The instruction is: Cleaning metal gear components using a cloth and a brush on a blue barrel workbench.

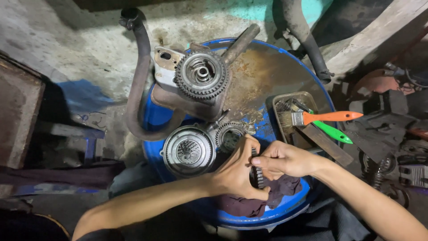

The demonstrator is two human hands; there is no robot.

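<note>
My left hand (235,172) and my right hand (281,159) meet over the near side of a blue drum lid (294,205). Together they grip a dark toothed gear (257,175) held on edge between the fingers. A dark maroon rag (267,198) lies right under both hands. Just left of my left hand rests a round silver clutch drum (188,151), and a ring gear (228,134) sits beside it. Farther back lies a large gear assembly (201,75) on a metal bracket.
A rusty tray (285,100) at the right of the lid holds an orange-handled brush (321,117) and a green-handled brush (332,131). A bent exhaust pipe (139,80) curves along the left. Greasy engine parts (392,147) crowd the floor at right.
</note>
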